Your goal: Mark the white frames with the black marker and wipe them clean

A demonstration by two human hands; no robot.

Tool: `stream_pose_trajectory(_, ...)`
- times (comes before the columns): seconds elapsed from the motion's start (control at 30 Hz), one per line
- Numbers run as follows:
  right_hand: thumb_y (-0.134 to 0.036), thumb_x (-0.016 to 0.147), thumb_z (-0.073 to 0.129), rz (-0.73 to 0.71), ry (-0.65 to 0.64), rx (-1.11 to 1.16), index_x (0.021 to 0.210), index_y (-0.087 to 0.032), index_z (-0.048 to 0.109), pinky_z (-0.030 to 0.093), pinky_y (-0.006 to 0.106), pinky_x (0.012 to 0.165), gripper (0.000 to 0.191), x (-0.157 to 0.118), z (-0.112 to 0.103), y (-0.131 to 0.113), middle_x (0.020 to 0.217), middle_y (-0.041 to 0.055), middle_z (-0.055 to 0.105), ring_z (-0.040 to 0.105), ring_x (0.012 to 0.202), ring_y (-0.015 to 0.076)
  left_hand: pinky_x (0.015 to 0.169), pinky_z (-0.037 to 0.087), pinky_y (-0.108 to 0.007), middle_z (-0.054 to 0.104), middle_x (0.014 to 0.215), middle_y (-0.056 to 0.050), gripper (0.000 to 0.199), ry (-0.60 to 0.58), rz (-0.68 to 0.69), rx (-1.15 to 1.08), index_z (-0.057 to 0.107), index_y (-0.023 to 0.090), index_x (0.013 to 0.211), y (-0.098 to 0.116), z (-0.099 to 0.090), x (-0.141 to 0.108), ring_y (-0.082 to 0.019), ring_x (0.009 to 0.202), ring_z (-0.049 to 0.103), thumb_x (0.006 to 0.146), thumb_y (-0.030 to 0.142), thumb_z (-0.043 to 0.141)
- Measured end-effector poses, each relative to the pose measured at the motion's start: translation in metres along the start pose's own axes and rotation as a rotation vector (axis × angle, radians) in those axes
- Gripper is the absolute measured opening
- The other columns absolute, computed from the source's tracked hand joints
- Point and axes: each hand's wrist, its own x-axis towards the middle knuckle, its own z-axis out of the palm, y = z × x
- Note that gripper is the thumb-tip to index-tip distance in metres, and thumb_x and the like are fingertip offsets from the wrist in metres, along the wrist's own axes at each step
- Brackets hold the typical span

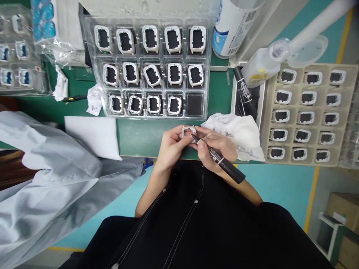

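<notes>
Between the fingers of my left hand (173, 144) is a small white watch-case frame (189, 129), held just above the front edge of the green table. My right hand (217, 146) is closed around a black marker pen (221, 160), its dark tip touching or very near the frame. Part of the frame is hidden behind my fingers. Beyond my hands lies a clear plastic tray (183, 59) with rows of similar white frames; its front right pocket (195, 104) holds no frame. A crumpled white cloth (234, 130) lies right beside my right hand.
A beige tray (270, 71) of similar frames stands at the right. Black markers (243, 87) lie in a box, near a squeeze bottle (258, 67) and a larger bottle (232, 28). A white sheet (92, 136) is at left, beside a person's grey sleeve (56, 149).
</notes>
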Motion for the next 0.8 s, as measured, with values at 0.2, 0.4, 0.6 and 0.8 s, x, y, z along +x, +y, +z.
stream_pose_trajectory(0.2, -0.019, 0.111, 0.070, -0.051, 0.156, 0.121, 0.114, -0.031, 0.066, 0.085, 0.049, 0.093, 0.013, 0.003, 0.002, -0.003, 0.075, -0.0071, 0.072, 0.086, 0.076, 0.0211, 0.049, 0.051, -0.024, 0.080, 0.075, -0.003, 0.031, 0.075, -0.011, -0.010, 0.088, 0.018, 0.099, 0.000, 0.005, 0.004, -0.012, 0.055, 0.066, 0.091, 0.046, 0.101)
stream_pose_trajectory(0.4, -0.019, 0.111, 0.070, -0.059, 0.186, 0.149, 0.115, -0.029, 0.066, 0.084, 0.049, 0.086, 0.012, 0.005, 0.003, -0.001, 0.076, -0.0074, 0.071, 0.077, 0.063, 0.0181, 0.039, 0.045, -0.023, 0.085, 0.082, -0.010, 0.045, 0.097, -0.105, -0.055, 0.082, 0.016, 0.093, 0.005, 0.001, 0.012, -0.018, 0.057, 0.077, 0.080, 0.051, 0.105)
stream_pose_trajectory(0.6, -0.019, 0.110, 0.070, -0.072, 0.212, 0.131, 0.115, -0.029, 0.064, 0.083, 0.051, 0.080, 0.012, 0.003, -0.001, -0.001, 0.076, -0.0077, 0.069, 0.066, 0.056, 0.0160, 0.046, 0.054, -0.024, 0.084, 0.085, -0.006, 0.046, 0.141, -0.076, -0.003, 0.080, 0.018, 0.095, 0.010, 0.003, 0.009, -0.020, 0.062, 0.082, 0.079, 0.053, 0.105)
stream_pose_trajectory(0.8, -0.029, 0.112, 0.071, 0.019, 0.293, 0.086, 0.113, -0.033, 0.056, 0.080, 0.053, 0.077, 0.015, -0.003, -0.003, 0.002, 0.071, -0.0108, 0.065, 0.062, 0.055, 0.0170, 0.069, 0.061, -0.030, 0.080, 0.079, 0.001, 0.020, 0.320, 0.269, 0.469, 0.084, 0.022, 0.095, 0.020, 0.010, 0.012, -0.017, 0.069, 0.076, 0.084, 0.034, 0.097)
